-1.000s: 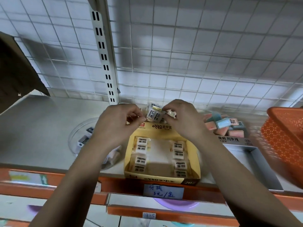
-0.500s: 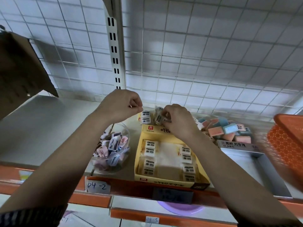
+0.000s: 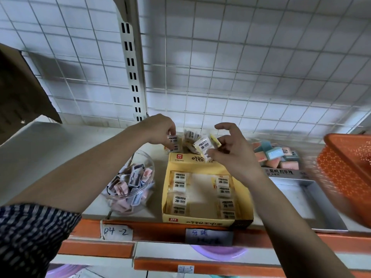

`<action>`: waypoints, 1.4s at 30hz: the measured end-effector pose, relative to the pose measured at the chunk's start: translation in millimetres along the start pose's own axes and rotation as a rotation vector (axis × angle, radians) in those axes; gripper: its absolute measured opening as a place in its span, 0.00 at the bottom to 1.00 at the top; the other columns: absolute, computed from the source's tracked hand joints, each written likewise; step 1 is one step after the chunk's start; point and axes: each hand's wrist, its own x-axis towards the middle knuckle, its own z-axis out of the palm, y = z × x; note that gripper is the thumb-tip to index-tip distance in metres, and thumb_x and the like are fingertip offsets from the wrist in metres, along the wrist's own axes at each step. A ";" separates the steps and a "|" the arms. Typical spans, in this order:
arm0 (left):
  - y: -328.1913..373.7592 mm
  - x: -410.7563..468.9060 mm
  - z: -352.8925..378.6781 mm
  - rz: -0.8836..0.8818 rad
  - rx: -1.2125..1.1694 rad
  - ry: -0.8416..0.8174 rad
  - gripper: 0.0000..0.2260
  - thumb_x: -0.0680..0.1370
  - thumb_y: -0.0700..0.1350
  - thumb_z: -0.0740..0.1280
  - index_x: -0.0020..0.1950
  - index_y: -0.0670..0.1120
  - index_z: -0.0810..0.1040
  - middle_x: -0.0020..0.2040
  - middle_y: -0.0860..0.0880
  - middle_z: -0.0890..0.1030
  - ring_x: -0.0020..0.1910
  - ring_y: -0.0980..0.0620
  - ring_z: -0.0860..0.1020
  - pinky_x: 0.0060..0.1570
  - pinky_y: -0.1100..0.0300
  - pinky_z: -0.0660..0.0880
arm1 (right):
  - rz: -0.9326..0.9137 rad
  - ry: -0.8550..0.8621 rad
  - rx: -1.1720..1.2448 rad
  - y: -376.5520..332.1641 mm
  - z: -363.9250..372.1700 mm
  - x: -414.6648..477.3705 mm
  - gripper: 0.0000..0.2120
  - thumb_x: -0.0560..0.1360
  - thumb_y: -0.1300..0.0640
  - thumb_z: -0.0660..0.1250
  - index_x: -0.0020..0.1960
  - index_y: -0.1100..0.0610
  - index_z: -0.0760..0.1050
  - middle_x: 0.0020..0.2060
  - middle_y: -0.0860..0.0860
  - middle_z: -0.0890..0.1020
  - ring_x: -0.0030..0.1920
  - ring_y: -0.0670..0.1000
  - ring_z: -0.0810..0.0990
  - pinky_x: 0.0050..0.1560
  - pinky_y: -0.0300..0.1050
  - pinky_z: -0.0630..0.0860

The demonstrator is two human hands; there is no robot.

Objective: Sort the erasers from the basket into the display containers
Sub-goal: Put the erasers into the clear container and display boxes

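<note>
Both bare forearms reach forward, the left from a striped sleeve (image 3: 30, 233). The left hand (image 3: 160, 129), knuckles up, pinches an eraser (image 3: 173, 139) in its downturned fingertips. The right hand (image 3: 232, 151), near it, pinches a second eraser (image 3: 203, 146) between thumb and fingers, index finger arched free above.

Head-worn view, facing forward-down, seemingly close to shelf (image 3: 50, 157), edges blurred

Grey shelf (image 3: 60, 153) carries clear bowl (image 3: 151, 167), yellow box (image 3: 202, 222), grey tray (image 3: 297, 199); orange basket (image 3: 341, 173), blurred, possibly resting too.
</note>
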 end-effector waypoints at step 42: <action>58.5 -108.4 25.6 -0.022 -0.640 0.345 0.12 0.73 0.49 0.74 0.53 0.60 0.77 0.44 0.65 0.77 0.47 0.66 0.76 0.46 0.65 0.73 | -0.177 -0.085 -0.834 18.6 20.4 -25.6 0.11 0.72 0.51 0.73 0.51 0.53 0.79 0.45 0.50 0.83 0.46 0.52 0.82 0.47 0.49 0.79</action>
